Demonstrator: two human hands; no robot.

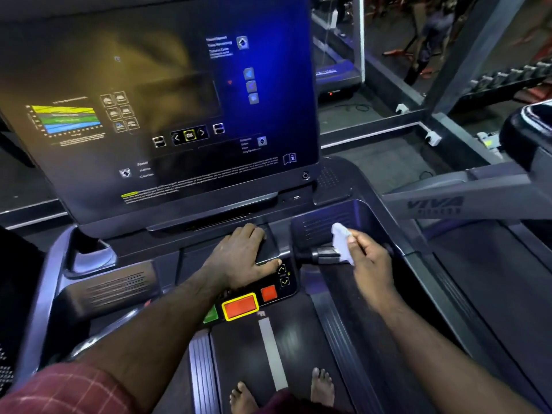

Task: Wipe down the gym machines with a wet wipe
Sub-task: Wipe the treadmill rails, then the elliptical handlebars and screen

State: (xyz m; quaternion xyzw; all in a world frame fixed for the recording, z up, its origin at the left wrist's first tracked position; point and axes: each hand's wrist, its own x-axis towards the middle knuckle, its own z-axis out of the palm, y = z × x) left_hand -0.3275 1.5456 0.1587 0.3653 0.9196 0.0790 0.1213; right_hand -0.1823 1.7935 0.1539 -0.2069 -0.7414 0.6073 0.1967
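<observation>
My right hand [369, 264] pinches the crumpled white wet wipe [342, 243] between thumb and fingers, over the treadmill's right tray [316, 222]. My left hand [239, 258] lies flat, fingers straight, on the console [167, 264], just beyond the red button [240, 306]. The screen [167, 85] shows "OK"; the neighbouring rail [434, 204] reads "VIVA".

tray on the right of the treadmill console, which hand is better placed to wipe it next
Right. The right hand pinches the wipe at the front edge of that tray. The left hand lies flat on the middle of the console, holding nothing.
</observation>
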